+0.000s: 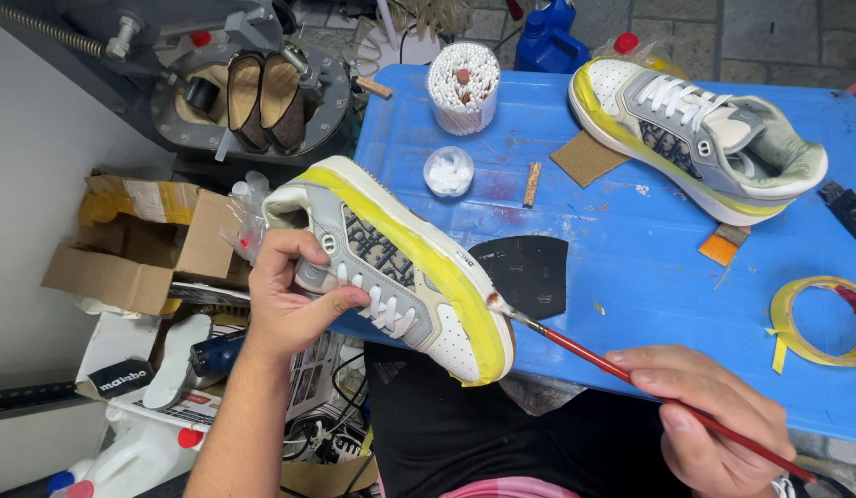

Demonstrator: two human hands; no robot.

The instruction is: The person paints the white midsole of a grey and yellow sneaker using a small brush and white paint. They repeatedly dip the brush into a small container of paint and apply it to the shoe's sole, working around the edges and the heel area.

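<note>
My left hand (289, 295) grips a grey and white sneaker (400, 267) by its upper, tilted on its side. Yellow tape wraps the sneaker's sole edge. My right hand (704, 415) holds a thin red-handled brush (621, 373). The brush tip touches the taped sole near the toe. A second matching sneaker (695, 129), also taped in yellow, rests on the blue table (631, 277) at the far right.
On the table stand a cup of cotton swabs (463, 88), a small white dish (448, 171), a black rubber sole piece (525, 272), sandpaper (586, 157) and a yellow tape roll (820, 323). Cardboard boxes (142, 240) and a machine holding shoes (253, 97) sit left.
</note>
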